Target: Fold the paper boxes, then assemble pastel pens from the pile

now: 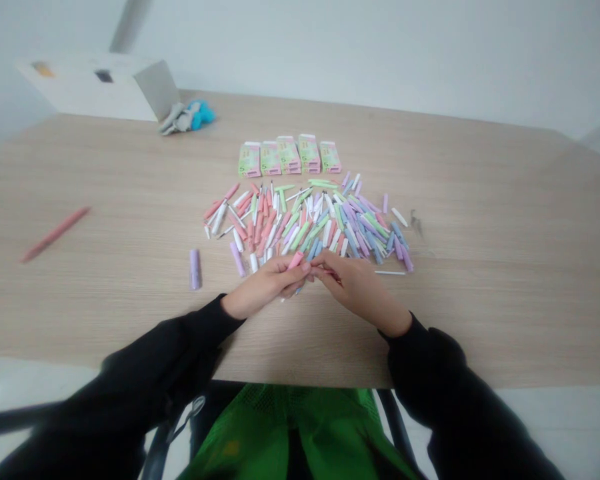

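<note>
My left hand (270,281) is closed around a pink pen piece (295,260), a short tube that sticks up past the fingers. Just beside it, my right hand (355,283) pinches a slim pink pen part (326,271), mostly covered by the fingers. The fingertips of both hands meet or nearly meet over the table's near half. Right beyond them spreads a pile of pastel pen parts (300,230), with pink, white, green, blue and purple tubes and some thin refills. A white refill (391,273) lies to the right of my right hand.
Several small green-and-pink boxes (280,159) stand in a row behind the pile. A purple pen part (195,269) lies left of my hands, and a long pink pen (55,235) farther left. Grey and blue gloves (189,117) rest by a white box (95,87) at the back left.
</note>
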A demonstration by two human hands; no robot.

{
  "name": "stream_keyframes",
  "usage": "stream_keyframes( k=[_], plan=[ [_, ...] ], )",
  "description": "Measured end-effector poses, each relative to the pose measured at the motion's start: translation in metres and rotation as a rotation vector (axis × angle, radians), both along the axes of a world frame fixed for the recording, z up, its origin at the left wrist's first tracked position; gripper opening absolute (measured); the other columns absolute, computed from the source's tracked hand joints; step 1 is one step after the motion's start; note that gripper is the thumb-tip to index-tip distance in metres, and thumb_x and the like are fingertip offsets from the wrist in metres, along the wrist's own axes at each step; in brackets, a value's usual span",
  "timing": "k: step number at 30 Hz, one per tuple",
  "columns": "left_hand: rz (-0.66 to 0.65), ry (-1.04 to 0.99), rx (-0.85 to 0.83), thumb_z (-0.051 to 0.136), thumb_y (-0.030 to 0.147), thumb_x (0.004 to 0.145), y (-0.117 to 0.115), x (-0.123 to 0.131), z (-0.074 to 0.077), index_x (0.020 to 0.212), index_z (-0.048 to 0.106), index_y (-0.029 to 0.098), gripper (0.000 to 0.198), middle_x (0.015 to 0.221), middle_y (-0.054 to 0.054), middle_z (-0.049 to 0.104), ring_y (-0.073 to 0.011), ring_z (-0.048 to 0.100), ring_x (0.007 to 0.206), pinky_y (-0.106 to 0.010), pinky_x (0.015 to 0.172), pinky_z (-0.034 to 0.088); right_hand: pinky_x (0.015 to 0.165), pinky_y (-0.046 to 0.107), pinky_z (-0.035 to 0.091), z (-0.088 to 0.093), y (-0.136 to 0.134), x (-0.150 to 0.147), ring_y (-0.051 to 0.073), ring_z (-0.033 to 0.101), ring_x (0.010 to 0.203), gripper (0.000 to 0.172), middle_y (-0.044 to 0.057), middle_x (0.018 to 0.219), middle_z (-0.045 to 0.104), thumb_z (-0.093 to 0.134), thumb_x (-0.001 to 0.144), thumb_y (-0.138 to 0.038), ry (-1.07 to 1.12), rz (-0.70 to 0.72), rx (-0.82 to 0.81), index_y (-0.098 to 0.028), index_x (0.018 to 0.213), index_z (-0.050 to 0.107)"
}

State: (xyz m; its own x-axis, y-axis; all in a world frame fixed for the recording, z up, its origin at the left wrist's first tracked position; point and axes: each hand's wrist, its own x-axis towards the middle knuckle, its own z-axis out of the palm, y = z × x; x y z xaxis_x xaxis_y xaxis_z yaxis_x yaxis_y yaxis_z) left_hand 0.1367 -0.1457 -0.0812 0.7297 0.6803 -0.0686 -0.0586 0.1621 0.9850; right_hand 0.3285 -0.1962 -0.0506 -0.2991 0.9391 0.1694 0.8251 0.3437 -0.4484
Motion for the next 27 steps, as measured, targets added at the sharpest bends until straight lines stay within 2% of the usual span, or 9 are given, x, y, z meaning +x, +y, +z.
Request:
stream_keyframes(
  k=[5, 9, 13, 15, 21, 27],
  plan=[
    [0.015, 0.044, -0.029, 0.061, 0.049, 0.093, 0.001, -0.001, 0.005, 0.066, 0.055, 0.015, 0.043, 0.051, 0.006, 0.040, -0.0063, 0.028, 0.045, -0.024, 0.046, 0.019, 0.066, 0.027, 0.037, -0.001, -0.003, 0.002, 0.016, 0.060, 0.067, 0.016, 0.001, 0.074, 0.067, 0.056, 0.098, -0.030, 0.156, 0.023, -0.041, -0.019, 0.106, 0.065],
    [0.064, -0.008, -0.110, 0.065, 0.044, 0.088, 0.004, -0.004, 0.005, 0.072, 0.062, 0.014, 0.034, 0.049, 0.007, 0.038, -0.0061, 0.026, 0.043, -0.025, 0.046, 0.015, 0.066, 0.028, 0.040, 0.004, -0.008, 0.005, 0.015, 0.052, 0.065, 0.024, -0.002, 0.077, 0.054, 0.047, 0.098, -0.023, 0.319, 0.057, -0.071, -0.016, 0.121, 0.049],
    [0.085, -0.003, -0.117, 0.068, 0.041, 0.086, 0.005, -0.007, 0.004, 0.077, 0.066, 0.013, 0.030, 0.049, 0.007, 0.037, -0.0063, 0.025, 0.044, -0.025, 0.047, 0.015, 0.080, 0.032, 0.044, 0.007, -0.011, 0.008, 0.018, 0.056, 0.085, 0.015, 0.005, 0.094, 0.056, 0.033, 0.101, -0.018, 0.361, 0.110, -0.125, -0.019, 0.107, 0.047],
    [0.082, 0.003, -0.102, 0.068, 0.042, 0.087, 0.005, -0.007, 0.003, 0.075, 0.066, 0.013, 0.031, 0.047, 0.008, 0.035, -0.0067, 0.026, 0.045, -0.025, 0.049, 0.018, 0.081, 0.033, 0.044, 0.005, -0.010, 0.010, 0.018, 0.056, 0.087, 0.016, 0.006, 0.094, 0.057, 0.032, 0.102, -0.018, 0.358, 0.127, -0.132, -0.020, 0.103, 0.048],
    [0.077, 0.043, -0.076, 0.067, 0.045, 0.089, 0.004, -0.007, 0.002, 0.075, 0.066, 0.014, 0.034, 0.048, 0.008, 0.033, -0.0073, 0.026, 0.046, -0.027, 0.053, 0.021, 0.072, 0.028, 0.045, -0.003, -0.009, 0.011, 0.014, 0.056, 0.074, 0.024, 0.002, 0.087, 0.059, 0.036, 0.096, -0.008, 0.390, 0.150, -0.115, -0.019, 0.105, 0.055],
    [0.114, 0.080, -0.062, 0.067, 0.048, 0.088, 0.004, -0.008, 0.003, 0.067, 0.061, 0.016, 0.039, 0.049, 0.008, 0.033, -0.0080, 0.025, 0.047, -0.028, 0.051, 0.016, 0.068, 0.026, 0.047, -0.001, -0.009, 0.009, 0.011, 0.059, 0.066, 0.020, 0.001, 0.083, 0.063, 0.040, 0.098, -0.015, 0.504, 0.113, -0.142, -0.018, 0.113, 0.053]
  ],
)
